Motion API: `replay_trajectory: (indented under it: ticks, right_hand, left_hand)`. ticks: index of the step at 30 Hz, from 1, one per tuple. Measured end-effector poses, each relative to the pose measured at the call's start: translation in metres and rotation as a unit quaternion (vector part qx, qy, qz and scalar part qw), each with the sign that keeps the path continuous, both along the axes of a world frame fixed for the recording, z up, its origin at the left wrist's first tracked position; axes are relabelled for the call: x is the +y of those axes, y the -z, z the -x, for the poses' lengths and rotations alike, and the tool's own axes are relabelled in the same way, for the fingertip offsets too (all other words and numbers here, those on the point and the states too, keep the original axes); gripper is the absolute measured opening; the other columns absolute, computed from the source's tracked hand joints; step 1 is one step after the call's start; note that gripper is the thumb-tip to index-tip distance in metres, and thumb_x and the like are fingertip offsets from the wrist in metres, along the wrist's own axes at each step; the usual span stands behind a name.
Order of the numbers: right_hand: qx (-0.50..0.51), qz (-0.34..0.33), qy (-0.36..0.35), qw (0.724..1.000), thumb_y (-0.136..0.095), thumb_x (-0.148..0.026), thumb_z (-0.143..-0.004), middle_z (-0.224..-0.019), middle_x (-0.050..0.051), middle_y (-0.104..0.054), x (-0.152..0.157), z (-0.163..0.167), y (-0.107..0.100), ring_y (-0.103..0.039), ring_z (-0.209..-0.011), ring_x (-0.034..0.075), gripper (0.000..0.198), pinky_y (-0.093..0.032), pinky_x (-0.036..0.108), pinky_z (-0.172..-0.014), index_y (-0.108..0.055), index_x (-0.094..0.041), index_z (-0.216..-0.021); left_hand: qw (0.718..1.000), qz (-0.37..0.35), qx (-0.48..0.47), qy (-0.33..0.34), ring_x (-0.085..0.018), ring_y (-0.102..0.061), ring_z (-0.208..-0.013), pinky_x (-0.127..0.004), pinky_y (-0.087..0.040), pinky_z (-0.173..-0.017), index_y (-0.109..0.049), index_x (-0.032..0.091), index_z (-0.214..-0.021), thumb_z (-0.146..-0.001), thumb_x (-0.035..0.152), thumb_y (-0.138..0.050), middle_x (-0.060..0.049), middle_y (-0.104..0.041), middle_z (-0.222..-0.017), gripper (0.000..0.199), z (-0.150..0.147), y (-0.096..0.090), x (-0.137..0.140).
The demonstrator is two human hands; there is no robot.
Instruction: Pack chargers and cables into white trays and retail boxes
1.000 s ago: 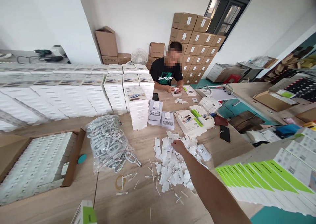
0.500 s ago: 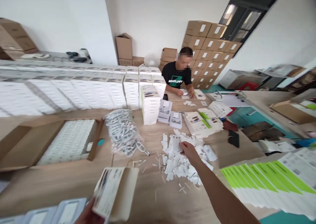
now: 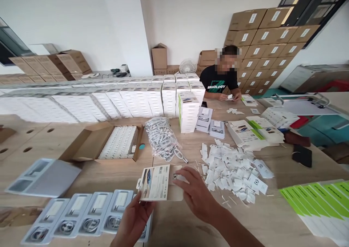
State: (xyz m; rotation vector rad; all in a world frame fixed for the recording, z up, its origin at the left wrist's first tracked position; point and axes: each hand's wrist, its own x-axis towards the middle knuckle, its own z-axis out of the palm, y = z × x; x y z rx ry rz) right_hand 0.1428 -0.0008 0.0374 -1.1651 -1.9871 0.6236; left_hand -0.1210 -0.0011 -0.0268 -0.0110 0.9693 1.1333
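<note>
My left hand (image 3: 135, 218) grips a flat white retail box (image 3: 156, 183) by its lower edge, with a printed cable picture and a hanging tab on it. The box's open end faces right. At that end my right hand (image 3: 197, 192) pinches a small white leaflet (image 3: 175, 175) with a dark symbol, partly hidden by the fingers and lying against the open flap. To the right spreads a heap of white leaflets (image 3: 231, 167). Below my left hand stand several pale plastic trays (image 3: 94, 203) holding coiled cables and white blocks.
A carton (image 3: 137, 150) of white pieces and a bag of cables (image 3: 163, 136) lie beyond my hands. Stacked white boxes (image 3: 188, 116) form a wall behind them. A co-worker (image 3: 218, 81) sits across the table. Green-and-white packaging sleeves (image 3: 319, 199) lie at right.
My right hand has moved left from the leaflet heap to the box's open end, bringing a leaflet. My left hand has brought the box up and right. The view has swung left.
</note>
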Motion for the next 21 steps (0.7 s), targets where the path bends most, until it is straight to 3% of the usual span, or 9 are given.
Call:
replay_trajectory:
  ticks: [2,5,9,12,14,17,19,20,21]
  right_hand:
    - [0.042,0.021,-0.022,0.999,-0.042,-0.010,-0.086,-0.141,0.000,-0.046,-0.005,0.001,-0.002,-0.030,-0.136,0.027,0.053,-0.029,0.049,-0.111,-0.055,-0.037,-0.130]
    - [0.153,0.085,0.025,0.984,-0.039,-0.021,-0.093,-0.141,0.002,-0.046,-0.008,-0.002,-0.003,-0.032,-0.135,0.026,0.040,-0.030,0.048,-0.111,-0.057,-0.035,-0.126]
    - [0.272,0.261,0.075,0.923,-0.043,-0.039,-0.094,-0.134,0.006,-0.053,-0.009,0.000,-0.003,-0.047,-0.124,0.027,0.032,-0.041,0.045,-0.101,-0.060,-0.031,-0.120]
    - [0.368,0.351,0.022,0.861,-0.045,-0.048,-0.093,-0.132,0.009,-0.054,-0.015,0.009,-0.008,-0.057,-0.110,0.026,0.043,-0.051,0.040,-0.080,-0.049,-0.031,-0.132]
    - [0.400,0.392,-0.033,0.828,-0.048,-0.046,-0.091,-0.129,0.009,-0.056,-0.019,0.018,-0.009,-0.061,-0.100,0.025,0.050,-0.052,0.036,-0.068,-0.041,-0.032,-0.138]
    - [0.351,0.454,-0.021,0.819,-0.054,-0.034,-0.083,-0.105,0.006,-0.066,-0.022,0.029,-0.004,-0.062,-0.087,0.022,0.039,-0.047,0.031,-0.066,-0.057,-0.022,-0.120]
    - [0.288,0.476,0.034,0.830,-0.052,-0.028,-0.080,-0.087,0.004,-0.067,-0.022,0.033,0.003,-0.060,-0.080,0.021,0.024,-0.044,0.030,-0.065,-0.063,-0.016,-0.098]
    - [0.261,0.473,0.051,0.840,-0.050,-0.026,-0.079,-0.081,0.003,-0.065,-0.021,0.034,0.005,-0.058,-0.077,0.020,0.020,-0.042,0.029,-0.064,-0.063,-0.015,-0.090]
    - [0.243,0.459,0.052,0.853,-0.048,-0.024,-0.079,-0.078,0.002,-0.064,-0.022,0.035,0.006,-0.057,-0.075,0.019,0.017,-0.041,0.028,-0.063,-0.061,-0.015,-0.085]
  left_hand:
    - [1.000,-0.006,-0.008,0.000,-0.027,-0.071,-0.095,-0.040,-0.061,-0.079,-0.052,0.018,-0.132,-0.087,0.014,-0.060,-0.015,-0.074,-0.107,0.046,0.004,0.000,-0.004]
    - [1.000,-0.024,-0.016,-0.008,-0.026,-0.071,-0.096,-0.039,-0.061,-0.078,-0.051,0.018,-0.133,-0.089,0.016,-0.058,-0.014,-0.073,-0.110,0.045,0.012,-0.003,-0.009]
    - [0.998,-0.047,-0.030,-0.012,-0.026,-0.072,-0.092,-0.035,-0.062,-0.070,-0.051,0.019,-0.133,-0.093,0.019,-0.051,-0.012,-0.075,-0.104,0.040,0.021,-0.011,-0.015]
    - [0.997,-0.068,-0.027,-0.007,-0.026,-0.071,-0.097,-0.034,-0.062,-0.070,-0.052,0.019,-0.132,-0.094,0.019,-0.048,-0.012,-0.075,-0.106,0.038,0.019,-0.017,-0.020]
    - [0.996,-0.084,0.003,0.000,-0.026,-0.068,-0.104,-0.035,-0.061,-0.076,-0.053,0.020,-0.131,-0.094,0.019,-0.050,-0.012,-0.073,-0.110,0.038,0.014,-0.018,-0.024]
    - [0.989,-0.098,0.093,0.061,-0.031,-0.057,-0.121,-0.045,-0.055,-0.092,-0.049,0.017,-0.134,-0.090,0.025,-0.056,-0.015,-0.065,-0.126,0.045,0.012,-0.021,-0.033]
    - [0.960,-0.091,0.232,0.124,-0.036,-0.044,-0.132,-0.053,-0.045,-0.102,-0.041,0.017,-0.140,-0.087,0.032,-0.060,-0.018,-0.052,-0.140,0.058,0.016,-0.028,-0.039]
    - [0.924,-0.098,0.336,0.151,-0.037,-0.036,-0.137,-0.056,-0.040,-0.105,-0.035,0.019,-0.143,-0.085,0.034,-0.063,-0.018,-0.042,-0.148,0.067,0.019,-0.034,-0.041]
    - [0.867,-0.121,0.450,0.177,-0.038,-0.028,-0.141,-0.059,-0.035,-0.108,-0.028,0.022,-0.146,-0.081,0.036,-0.066,-0.017,-0.032,-0.154,0.077,0.022,-0.042,-0.044]
